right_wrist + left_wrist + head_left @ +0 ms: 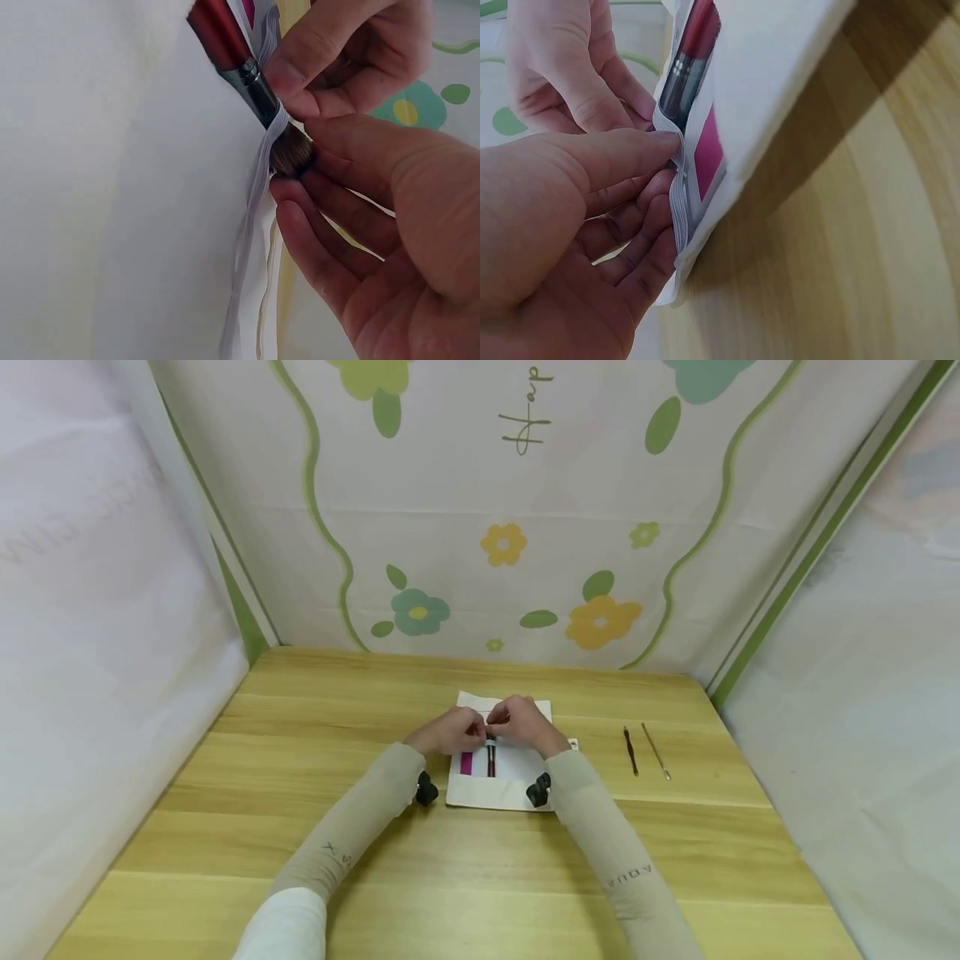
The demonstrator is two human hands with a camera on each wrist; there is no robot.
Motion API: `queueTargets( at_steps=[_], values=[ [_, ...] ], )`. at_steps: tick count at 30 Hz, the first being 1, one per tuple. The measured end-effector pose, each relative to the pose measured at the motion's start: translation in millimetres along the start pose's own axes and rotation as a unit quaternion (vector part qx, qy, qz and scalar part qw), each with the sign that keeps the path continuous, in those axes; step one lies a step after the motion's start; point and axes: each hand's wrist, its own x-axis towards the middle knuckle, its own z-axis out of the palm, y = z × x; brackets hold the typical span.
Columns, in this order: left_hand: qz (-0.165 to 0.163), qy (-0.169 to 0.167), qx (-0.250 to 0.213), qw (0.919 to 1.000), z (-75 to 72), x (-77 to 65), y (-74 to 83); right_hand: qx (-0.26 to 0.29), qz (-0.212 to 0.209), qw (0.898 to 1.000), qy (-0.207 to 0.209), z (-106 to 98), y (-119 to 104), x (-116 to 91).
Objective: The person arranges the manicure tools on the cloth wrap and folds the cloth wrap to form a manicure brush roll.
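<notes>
A white fabric case (487, 793) lies unfolded on the wooden table, with a white elastic band (679, 214) across it. Tucked under the band is a makeup brush (223, 37) with a red handle, a dark metal ferrule and brown bristles. My left hand (456, 731) pinches the band right beside the brush, thumb on top and fingers curled beneath. From the other side, my right hand (521, 724) holds the brush by its bristle end (292, 152) between thumb and fingers. Both hands meet near the case's middle.
A magenta patch (467, 763) shows on the case left of the brush. To the right on the table lie a slim dark reddish tool (631, 752) and a thin metal tool (656, 752). A flower-printed fabric wall (450, 543) rises behind the table.
</notes>
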Motion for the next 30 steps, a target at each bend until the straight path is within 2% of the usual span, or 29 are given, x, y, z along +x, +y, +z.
queueTargets(
  at_steps=[7, 11, 17, 24, 27, 30],
  values=[
    [0.001, 0.015, 0.007, 0.9999, 0.8, -2.4, -3.9, -0.002, -0.016, 1.000, 0.008, 2.6, -7.5, -5.3],
    [0.002, 0.011, 0.021, 0.9997, -1.0, -3.6, 0.9, -0.007, -0.013, 1.000, 0.024, -11.0, -1.2, -13.3],
    [0.026, 0.009, 0.040, 0.9988, -2.1, -1.7, 8.6, -0.026, 0.030, 0.998, 0.046, -50.5, 38.3, -51.4],
    [0.041, 0.017, 0.044, 0.9981, 1.5, 3.5, 14.2, -0.105, 0.059, 0.990, 0.078, -95.6, 89.2, -105.4],
    [0.052, 0.018, 0.061, 0.9966, 3.8, 6.1, 19.1, -0.118, 0.077, 0.986, 0.086, -105.0, 109.0, -123.7],
    [0.054, 0.017, 0.084, 0.9949, 6.6, 7.8, 25.2, -0.116, 0.089, 0.985, 0.092, -105.8, 127.3, -138.0]
  ],
)
